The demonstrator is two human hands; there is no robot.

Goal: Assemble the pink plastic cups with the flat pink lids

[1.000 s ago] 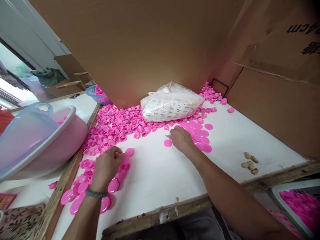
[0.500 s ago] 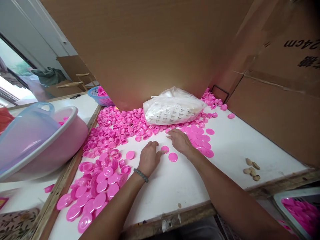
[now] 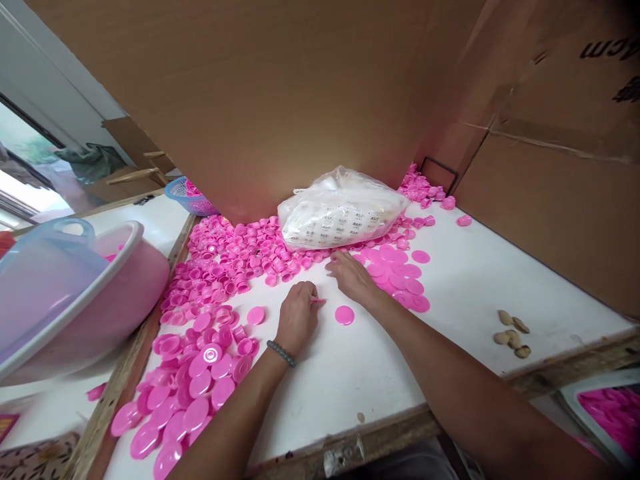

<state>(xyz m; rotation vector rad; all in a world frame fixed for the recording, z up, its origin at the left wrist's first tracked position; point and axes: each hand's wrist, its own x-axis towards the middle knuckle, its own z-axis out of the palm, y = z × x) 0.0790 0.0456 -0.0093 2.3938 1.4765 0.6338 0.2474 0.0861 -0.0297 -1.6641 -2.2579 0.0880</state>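
In the head view my left hand, with a beaded bracelet at its wrist, is closed in a pinch on a thin pink disc seen nearly edge-on. My right hand reaches to the front of the pile of small pink caps; its fingertips are curled together, and what they hold, if anything, is hidden. A single flat pink disc lies between my forearms. Right of my right hand, overlapping flat discs are spread out. Larger pink lidded pieces are heaped left of my left forearm.
A clear plastic bag of printed packets rests on the caps, against a large cardboard box. Several tan shell-like pieces lie at the right. A pink basin and blue basket stand left, beyond a wooden edge.
My left hand has closed on the disc beside its fingertips and lifted it from flat to tilted. My right hand has shifted slightly up and left. The view has moved a little.
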